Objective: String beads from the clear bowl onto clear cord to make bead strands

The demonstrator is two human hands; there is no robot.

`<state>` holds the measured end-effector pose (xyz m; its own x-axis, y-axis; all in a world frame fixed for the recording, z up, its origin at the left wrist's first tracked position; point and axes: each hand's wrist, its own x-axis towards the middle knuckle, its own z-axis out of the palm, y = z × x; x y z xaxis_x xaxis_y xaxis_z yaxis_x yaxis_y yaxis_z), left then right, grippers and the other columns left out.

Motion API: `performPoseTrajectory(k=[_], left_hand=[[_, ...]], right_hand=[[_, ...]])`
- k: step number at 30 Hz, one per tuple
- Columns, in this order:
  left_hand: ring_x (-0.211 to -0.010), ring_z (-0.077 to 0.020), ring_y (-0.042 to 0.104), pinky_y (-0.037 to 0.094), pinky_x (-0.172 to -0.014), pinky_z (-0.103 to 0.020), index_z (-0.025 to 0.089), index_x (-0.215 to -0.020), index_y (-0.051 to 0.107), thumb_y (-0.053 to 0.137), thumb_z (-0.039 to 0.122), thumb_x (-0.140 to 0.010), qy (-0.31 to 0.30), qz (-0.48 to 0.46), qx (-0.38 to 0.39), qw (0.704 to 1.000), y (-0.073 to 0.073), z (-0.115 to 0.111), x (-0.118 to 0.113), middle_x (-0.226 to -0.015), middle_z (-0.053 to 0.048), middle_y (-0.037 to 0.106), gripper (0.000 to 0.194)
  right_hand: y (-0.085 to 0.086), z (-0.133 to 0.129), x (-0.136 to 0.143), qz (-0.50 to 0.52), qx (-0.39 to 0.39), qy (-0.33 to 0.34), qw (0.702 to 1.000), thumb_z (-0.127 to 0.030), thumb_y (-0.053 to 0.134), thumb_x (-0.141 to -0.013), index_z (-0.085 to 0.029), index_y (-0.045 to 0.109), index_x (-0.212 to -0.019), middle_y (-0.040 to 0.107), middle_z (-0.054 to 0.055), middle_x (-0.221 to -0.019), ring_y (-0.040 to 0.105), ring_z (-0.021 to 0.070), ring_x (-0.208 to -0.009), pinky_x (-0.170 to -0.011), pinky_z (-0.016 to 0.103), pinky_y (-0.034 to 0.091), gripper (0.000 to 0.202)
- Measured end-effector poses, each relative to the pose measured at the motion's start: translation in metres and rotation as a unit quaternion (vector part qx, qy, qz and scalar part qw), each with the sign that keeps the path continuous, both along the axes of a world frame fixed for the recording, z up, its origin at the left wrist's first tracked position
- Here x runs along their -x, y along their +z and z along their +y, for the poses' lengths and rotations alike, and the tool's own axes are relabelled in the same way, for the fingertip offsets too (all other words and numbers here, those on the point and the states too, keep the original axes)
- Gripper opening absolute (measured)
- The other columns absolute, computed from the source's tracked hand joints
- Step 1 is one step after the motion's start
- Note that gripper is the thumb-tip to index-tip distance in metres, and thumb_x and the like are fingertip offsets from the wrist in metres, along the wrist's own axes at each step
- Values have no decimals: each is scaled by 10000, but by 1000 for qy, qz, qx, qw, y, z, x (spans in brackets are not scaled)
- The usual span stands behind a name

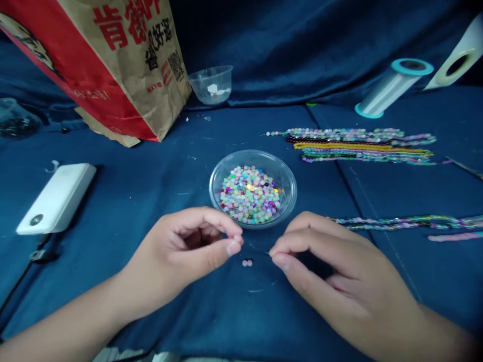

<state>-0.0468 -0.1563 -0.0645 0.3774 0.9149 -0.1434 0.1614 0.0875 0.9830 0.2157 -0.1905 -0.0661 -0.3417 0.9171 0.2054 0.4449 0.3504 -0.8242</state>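
My left hand [196,249] pinches a small pale pink bead [238,238] between thumb and fingertips. Opposite it, my right hand [332,271] is closed in a pinch on a thin clear thread [266,252], of which only short lengths show. Between and just below the two hands are two pink beads [247,263] side by side; whether the thread runs through them I cannot tell. Right behind my hands stands a round clear plastic bowl [216,201] holding many small mixed-colour beads [249,193].
Strings of beads [362,146] lie at the back right, more strands [407,222] nearer. A thread spool [392,88] stands behind them. At the back left are a paper bag [139,75] and a clear cup [211,85]. A white power bank [56,198] with a cable lies left.
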Motion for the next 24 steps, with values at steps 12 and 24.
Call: performPoseTrajectory(k=[12, 24], left_hand=[[-859, -64, 827, 646, -811, -71, 266, -1009, 900, 877, 94, -933, -44, -99, 67, 992, -11, 5, 0, -955, 31, 883, 189], [-871, -64, 822, 640, -808, -68, 293, -1048, 899, 891, 141, -944, -59, -89, 77, 991, -14, 3, 1, -977, 32, 885, 185]], right_hand=[[-2, -3, -2, -26, -34, 24, 999, -121, 669, -1056, -279, 762, -1017, 724, -52, -927, 703, 70, -811, -740, 195, 541, 187], [-6, -2, 1, -31, -44, 29, 998, -121, 679, -1056, -247, 791, -1003, 726, -39, -925, 685, 62, -839, -773, 171, 534, 176]])
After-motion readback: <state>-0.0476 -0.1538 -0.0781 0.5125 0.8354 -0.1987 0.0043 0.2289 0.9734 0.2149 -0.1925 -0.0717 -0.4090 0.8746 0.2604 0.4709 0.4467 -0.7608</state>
